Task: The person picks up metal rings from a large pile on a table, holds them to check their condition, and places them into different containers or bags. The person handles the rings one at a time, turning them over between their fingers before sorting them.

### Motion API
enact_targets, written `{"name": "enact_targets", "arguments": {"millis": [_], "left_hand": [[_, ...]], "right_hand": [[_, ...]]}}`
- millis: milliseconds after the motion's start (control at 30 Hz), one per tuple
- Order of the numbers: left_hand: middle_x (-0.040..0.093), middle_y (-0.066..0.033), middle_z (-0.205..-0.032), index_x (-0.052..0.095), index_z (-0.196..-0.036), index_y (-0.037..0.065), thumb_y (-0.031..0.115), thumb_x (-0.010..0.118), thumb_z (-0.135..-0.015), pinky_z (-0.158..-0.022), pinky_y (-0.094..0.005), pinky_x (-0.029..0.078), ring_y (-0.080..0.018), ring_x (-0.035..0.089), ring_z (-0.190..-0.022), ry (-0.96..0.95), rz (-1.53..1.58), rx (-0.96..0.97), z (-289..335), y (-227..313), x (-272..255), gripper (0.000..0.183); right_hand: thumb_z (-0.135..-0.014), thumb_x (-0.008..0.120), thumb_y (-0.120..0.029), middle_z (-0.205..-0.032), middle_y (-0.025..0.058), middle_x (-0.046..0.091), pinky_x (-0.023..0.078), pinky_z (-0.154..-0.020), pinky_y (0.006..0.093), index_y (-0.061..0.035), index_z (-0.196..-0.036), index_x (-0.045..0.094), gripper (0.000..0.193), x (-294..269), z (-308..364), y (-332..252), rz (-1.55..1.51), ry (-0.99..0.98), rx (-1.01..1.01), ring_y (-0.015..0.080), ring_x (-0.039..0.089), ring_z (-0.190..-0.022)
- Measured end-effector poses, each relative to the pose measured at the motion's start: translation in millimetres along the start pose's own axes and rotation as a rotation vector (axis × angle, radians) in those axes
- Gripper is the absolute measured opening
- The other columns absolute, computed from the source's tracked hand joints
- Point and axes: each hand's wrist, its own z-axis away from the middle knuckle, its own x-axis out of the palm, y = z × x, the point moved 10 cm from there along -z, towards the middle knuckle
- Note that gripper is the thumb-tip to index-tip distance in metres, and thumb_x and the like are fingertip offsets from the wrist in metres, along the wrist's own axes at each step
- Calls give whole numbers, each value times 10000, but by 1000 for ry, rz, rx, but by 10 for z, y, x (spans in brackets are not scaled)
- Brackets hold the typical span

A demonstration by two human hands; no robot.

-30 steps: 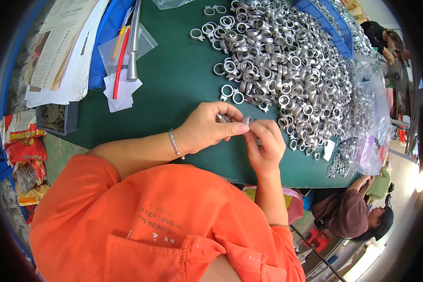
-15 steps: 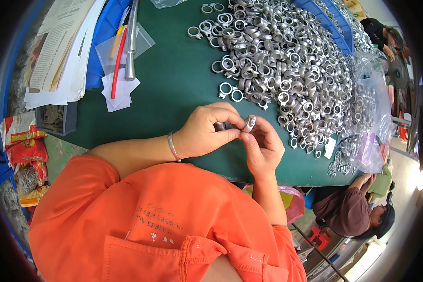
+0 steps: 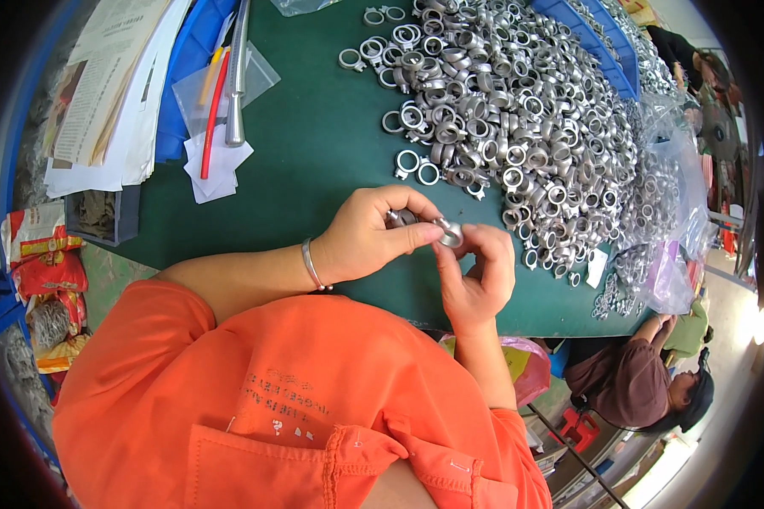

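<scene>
Just in front of my body, over the green table, my two hands meet fingertip to fingertip. Between finger and thumb, my right hand (image 3: 481, 270) grips a silver-grey metal ring (image 3: 452, 236). The thumb and forefinger of my left hand (image 3: 363, 233) are closed at the ring's left side. A darker grey metal piece (image 3: 398, 219) sits within the curled fingers of my left hand; most of it is hidden, so its kind is unclear. Beyond my hands lies a large pile of similar metal rings (image 3: 518, 110), with two loose rings (image 3: 418, 166) at its near left edge.
At the left lie a metal rod (image 3: 235, 102), a red pen (image 3: 215, 114), paper slips (image 3: 218, 170) and stacked papers (image 3: 102, 93) by a blue bin (image 3: 176, 85). Another blue bin (image 3: 607, 42) and a clear plastic bag (image 3: 679, 170) border the pile. A person (image 3: 628, 382) is at the right.
The metal ring has been turned between my fingertips and sits slightly lower. My right fingers have curled more, and my left thumb has shifted along the ring.
</scene>
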Motion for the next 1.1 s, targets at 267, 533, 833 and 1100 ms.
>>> {"name": "enact_targets", "arguments": {"millis": [267,533,833,1100], "left_hand": [[556,-62,-773,531,-909,11,237,473,-906,-413,-209,421,-125,556,-629,-120,564,-423,35,-339,146,233],[553,-43,-761,565,-886,12,149,584,-846,-405,-192,397,-95,554,-634,-59,349,-401,15,-383,65,144],[570,-30,-719,603,-876,2,141,628,-816,-433,-192,401,-63,510,-550,-59,359,-363,16,-331,76,153],[542,-31,-870,618,-825,-18,-10,617,-779,-491,-179,395,-70,497,-586,-112,-95,25,1,77,98,46]], "right_hand": [[-702,650,34,-768,113,566,442,-566,324,13,-865,576,180,-2,-298,90,265,58,-60,248,535,-643],[-659,657,34,-775,93,589,449,-571,308,-24,-789,576,164,-4,-340,327,351,70,-57,232,562,-663],[-605,614,151,-805,103,603,462,-600,300,-25,-818,547,285,14,-61,-238,26,-28,-307,244,573,-676],[-884,463,3,-849,90,588,470,-596,230,26,-975,536,119,144,179,560,-691,10,582,105,546,-693]]}}
